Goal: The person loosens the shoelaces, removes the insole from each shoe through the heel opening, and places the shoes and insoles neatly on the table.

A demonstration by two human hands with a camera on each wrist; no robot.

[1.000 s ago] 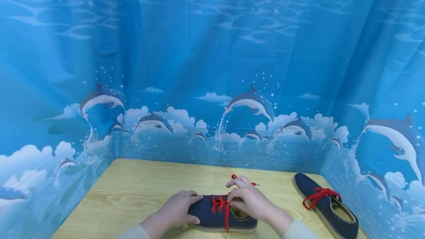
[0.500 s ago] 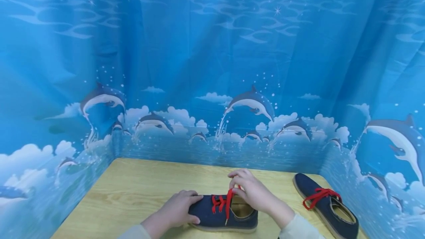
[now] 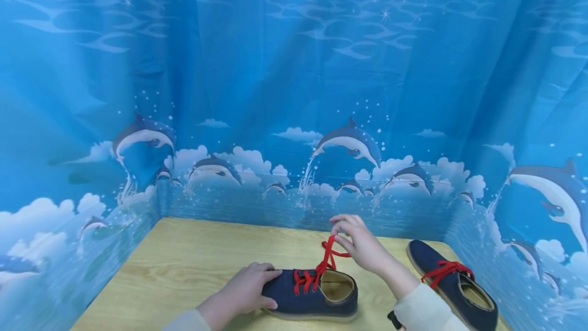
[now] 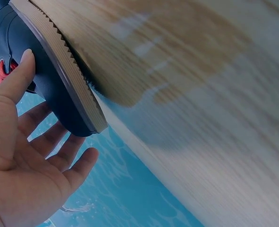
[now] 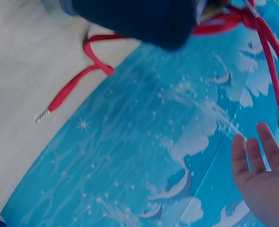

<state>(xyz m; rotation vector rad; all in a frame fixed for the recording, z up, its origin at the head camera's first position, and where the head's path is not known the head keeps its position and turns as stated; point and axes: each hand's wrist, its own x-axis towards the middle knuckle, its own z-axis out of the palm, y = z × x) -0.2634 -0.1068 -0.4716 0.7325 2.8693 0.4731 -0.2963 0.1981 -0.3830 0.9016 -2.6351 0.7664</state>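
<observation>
A navy shoe (image 3: pixel 287 304) with red laces lies on the table, toe to the left, its opening bare of any hand. My left hand (image 3: pixel 245 290) grips the toe; in the left wrist view the thumb presses one side of the shoe (image 4: pixel 59 90) and the fingers reach round the other. Above the shoe, my right hand (image 3: pixel 360 244) pinches the red shoelace (image 3: pixel 328 257) between thumb and fingertips and holds it up taut as a loop. In the right wrist view, a loose lace end (image 5: pixel 66 92) with its tip hangs beyond the shoe.
A second navy shoe (image 3: pixel 424 259) with its red lace tied in a bow lies at the right of the wooden table (image 3: pixel 197 249). A blue dolphin-print curtain (image 3: pixel 275 91) surrounds the table's back and sides.
My right hand has risen up and to the right from the shoe, drawing the lace up with it. The near lace end has left the shoe's side. My left hand stays on the toe.
</observation>
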